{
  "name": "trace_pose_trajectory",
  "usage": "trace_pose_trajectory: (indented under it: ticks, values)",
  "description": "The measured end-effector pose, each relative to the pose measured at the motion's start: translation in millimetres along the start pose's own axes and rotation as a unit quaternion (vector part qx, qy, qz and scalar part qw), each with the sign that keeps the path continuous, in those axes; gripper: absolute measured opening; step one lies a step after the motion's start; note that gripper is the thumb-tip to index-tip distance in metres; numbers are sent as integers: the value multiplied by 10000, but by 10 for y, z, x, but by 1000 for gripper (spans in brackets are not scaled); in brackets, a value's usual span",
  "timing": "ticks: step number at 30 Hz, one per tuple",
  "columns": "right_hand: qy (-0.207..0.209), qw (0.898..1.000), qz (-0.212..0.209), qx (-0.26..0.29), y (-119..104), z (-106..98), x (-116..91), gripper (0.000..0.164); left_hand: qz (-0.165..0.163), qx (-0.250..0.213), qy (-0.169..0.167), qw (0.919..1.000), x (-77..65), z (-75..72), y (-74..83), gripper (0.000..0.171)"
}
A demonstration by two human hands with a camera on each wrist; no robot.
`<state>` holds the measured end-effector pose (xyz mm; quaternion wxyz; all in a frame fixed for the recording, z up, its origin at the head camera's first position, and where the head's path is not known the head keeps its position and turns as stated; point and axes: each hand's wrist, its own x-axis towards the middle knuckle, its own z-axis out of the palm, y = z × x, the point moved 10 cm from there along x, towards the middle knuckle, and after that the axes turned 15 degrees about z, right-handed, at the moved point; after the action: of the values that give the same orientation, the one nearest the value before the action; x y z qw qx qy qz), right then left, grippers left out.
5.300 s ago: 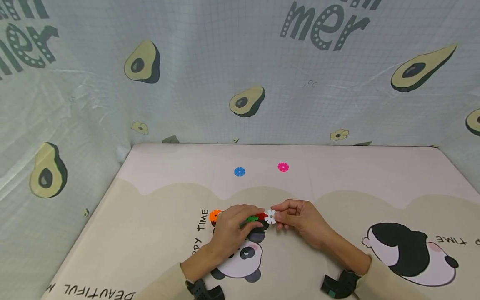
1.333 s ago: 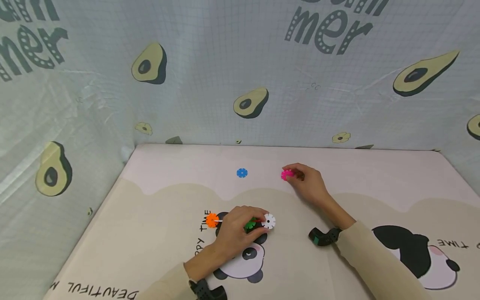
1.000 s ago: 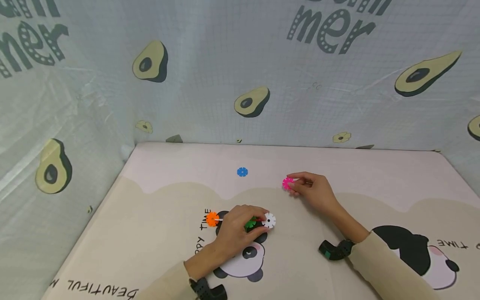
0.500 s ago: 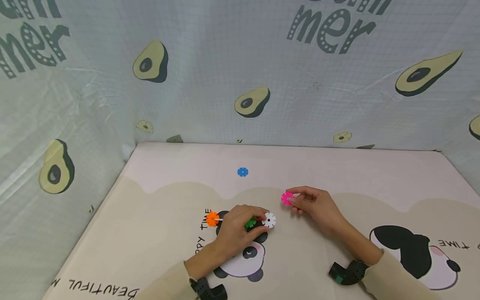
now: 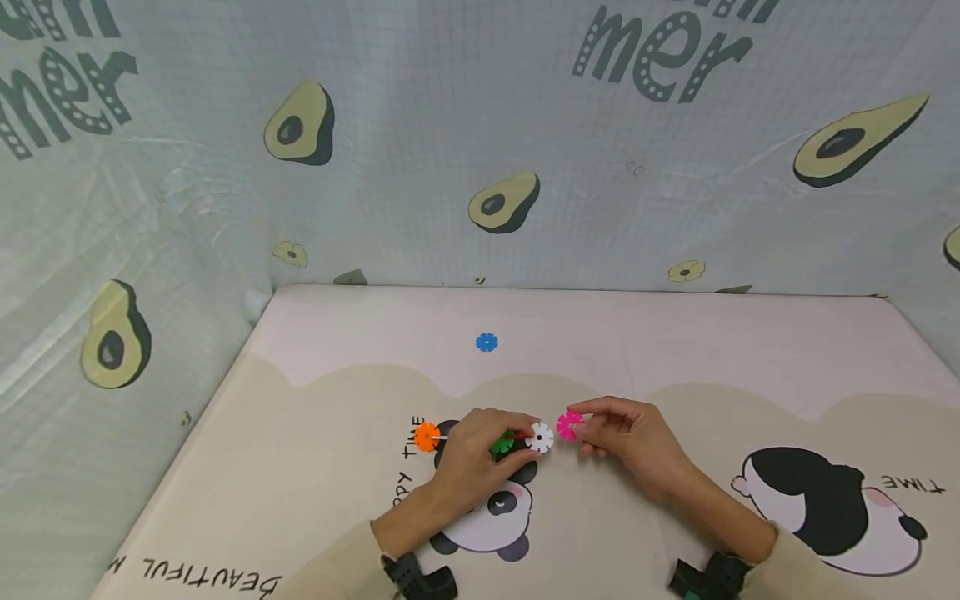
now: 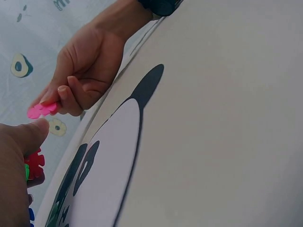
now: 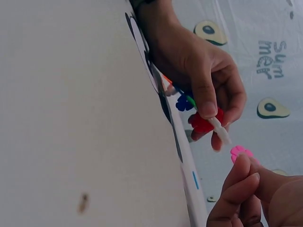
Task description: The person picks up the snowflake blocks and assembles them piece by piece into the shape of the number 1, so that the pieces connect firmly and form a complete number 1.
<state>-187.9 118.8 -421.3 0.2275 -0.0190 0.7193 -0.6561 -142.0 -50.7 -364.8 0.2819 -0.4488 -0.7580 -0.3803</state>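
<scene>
We see a pink disc (image 5: 568, 425), white disc (image 5: 540, 437), red disc (image 7: 199, 124), green disc (image 5: 502, 443), orange disc (image 5: 427, 437) and blue disc (image 5: 487, 342), a pink-and-beige panda-printed tabletop (image 5: 622, 533), and grey avocado-patterned sheeting (image 5: 397, 192)

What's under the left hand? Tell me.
A green notched disc shows, an orange disc and white disc jutting out either side. The right wrist view also shows a red disc and blue disc. The left hand hides the rest, including part of the printed panda.

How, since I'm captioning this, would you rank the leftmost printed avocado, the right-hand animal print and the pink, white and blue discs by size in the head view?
1. Right-hand animal print
2. Leftmost printed avocado
3. Pink disc, white disc: look alike, unranked
4. Blue disc: looks smallest, but lies farther away
</scene>
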Motion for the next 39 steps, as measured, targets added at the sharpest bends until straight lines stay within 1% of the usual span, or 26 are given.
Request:
trace_pose_trajectory:
  ticks: [7, 13, 16, 20, 23, 26, 32, 35, 39]
  values:
    - [-71, 10000, -11, -65, -21, 23, -34, 29, 0, 65, 47, 10000, 8, -10, -6, 35]
    - [-120, 9998, -155, -1, -45, 51, -57, 29, -32, 42, -13, 10000, 17, -4, -6, 34]
    - [-132, 9998, -129, 64, -39, 65, -58, 30, -113, 16, -35, 9999, 13, -5, -18, 33]
    - [-67, 9999, 17, 154, -4, 72, -46, 31, -322, -31, -62, 9995, 4, -7, -49, 32]
    - [-56, 9999, -22, 145, -6, 81, -45, 30, -409, -91, -74, 9991, 1, -4, -63, 31]
    - [-85, 9998, -127, 82, -14, 93, -51, 28, -323, -86, -45, 9994, 3, -7, -54, 31]
    - [-102, 9996, -223, -136, -16, 119, -72, 23, -32, 23, 53, 10000, 10, -22, -18, 35]
    - [-182, 9993, -283, -162, -28, 143, -85, 21, 1, 14, 73, 10000, 14, -24, -11, 34]
    - [-286, 9986, -399, -173, -50, 167, -97, 17, -40, -68, 100, 9999, 18, -23, -16, 32]
